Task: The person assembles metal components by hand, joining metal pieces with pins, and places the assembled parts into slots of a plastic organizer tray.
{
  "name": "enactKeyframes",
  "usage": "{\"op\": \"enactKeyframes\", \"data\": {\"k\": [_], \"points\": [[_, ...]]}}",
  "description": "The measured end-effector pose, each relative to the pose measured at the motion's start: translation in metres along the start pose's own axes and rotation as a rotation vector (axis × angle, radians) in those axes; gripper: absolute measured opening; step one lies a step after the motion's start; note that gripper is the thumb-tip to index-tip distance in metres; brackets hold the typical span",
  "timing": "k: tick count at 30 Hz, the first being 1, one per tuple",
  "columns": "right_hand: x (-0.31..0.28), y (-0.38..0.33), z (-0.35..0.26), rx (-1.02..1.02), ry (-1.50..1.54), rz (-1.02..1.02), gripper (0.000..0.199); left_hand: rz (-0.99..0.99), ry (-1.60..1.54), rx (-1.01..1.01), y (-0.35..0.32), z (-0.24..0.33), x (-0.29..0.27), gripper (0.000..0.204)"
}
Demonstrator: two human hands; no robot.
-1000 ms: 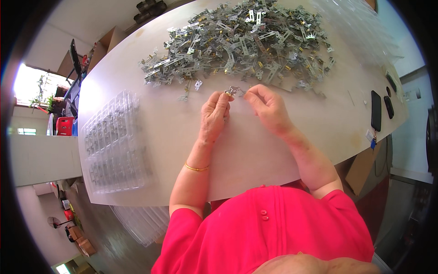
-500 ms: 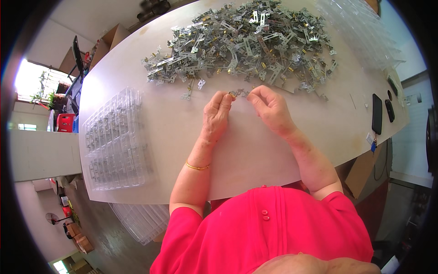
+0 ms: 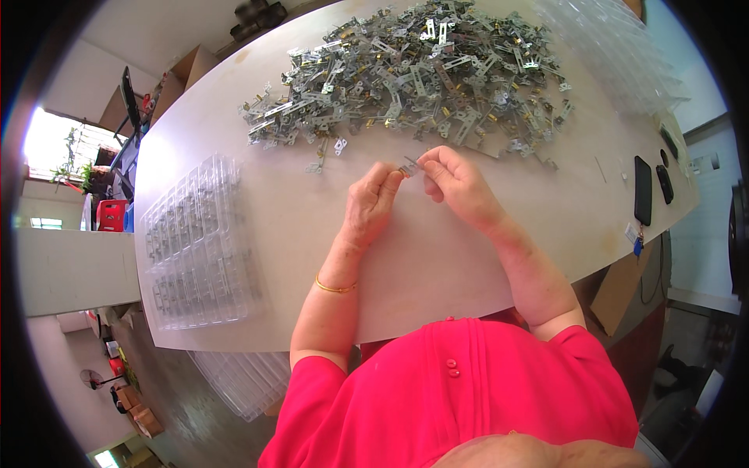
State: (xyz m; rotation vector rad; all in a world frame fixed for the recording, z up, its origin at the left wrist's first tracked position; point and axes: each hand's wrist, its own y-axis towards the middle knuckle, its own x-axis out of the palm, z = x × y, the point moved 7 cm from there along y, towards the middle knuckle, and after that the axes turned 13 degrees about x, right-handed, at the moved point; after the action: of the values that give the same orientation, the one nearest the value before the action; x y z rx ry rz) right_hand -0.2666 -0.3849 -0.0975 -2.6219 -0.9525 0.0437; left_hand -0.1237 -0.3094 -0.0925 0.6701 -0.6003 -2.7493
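A small silvery metal bracket [image 3: 409, 167] with a brass-coloured bit spans the gap between my hands, just on the near side of the pile. The thumb and fingers of my left hand [image 3: 372, 200] pinch its left end. At the other end, my right hand [image 3: 460, 186] grips it with thumb and forefinger, its other fingers curled beneath. My fingertips hide part of the bracket. Beyond my hands lies a large heap of metal brackets [image 3: 406, 82], mostly silver with some brass-coloured pieces. A few loose brackets [image 3: 314, 167] lie at its near left edge.
Clear plastic trays [image 3: 195, 246] holding rows of metal parts stand at the left on the white table [image 3: 304, 226]. Stacked clear trays [image 3: 616, 54] lie at the far right. A black phone [image 3: 643, 191] and a dark small device [image 3: 665, 184] rest near the right edge.
My right fingers have moved left, closer to my left hand. The bracket between them has turned and is now tilted. My left hand has shifted slightly.
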Motion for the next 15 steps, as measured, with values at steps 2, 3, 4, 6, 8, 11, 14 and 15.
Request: {"op": "enactKeyframes", "data": {"k": [2,3,4,6,8,11,14,15], "points": [[0.000,0.002,0.003,0.034,0.053,-0.065,0.020,-0.013,0.026,0.000,0.000,0.002,0.002,0.013],[0.000,0.002,0.005,0.051,0.096,-0.095,0.020,-0.026,0.052,-0.001,0.001,0.002,0.003,0.011],[0.001,0.003,0.006,0.068,0.140,-0.126,0.020,-0.027,0.052,0.000,0.001,0.002,0.003,0.011],[0.000,0.004,0.004,0.098,0.162,-0.143,0.020,-0.023,0.028,0.051,0.001,0.006,0.004,0.010],[0.001,0.003,0.004,0.129,0.184,-0.163,0.019,-0.035,0.049,0.091,0.001,0.010,0.006,0.009],[-0.001,0.003,0.001,0.069,0.103,-0.129,0.016,-0.065,0.070,0.162,0.001,0.015,0.010,0.006],[-0.001,0.004,-0.002,-0.017,0.073,-0.146,0.012,-0.109,0.131,0.251,0.000,0.022,0.016,0.005],[-0.005,0.004,-0.002,-0.025,0.106,-0.096,0.011,-0.140,0.186,0.312,0.000,0.027,0.020,0.005]]}}
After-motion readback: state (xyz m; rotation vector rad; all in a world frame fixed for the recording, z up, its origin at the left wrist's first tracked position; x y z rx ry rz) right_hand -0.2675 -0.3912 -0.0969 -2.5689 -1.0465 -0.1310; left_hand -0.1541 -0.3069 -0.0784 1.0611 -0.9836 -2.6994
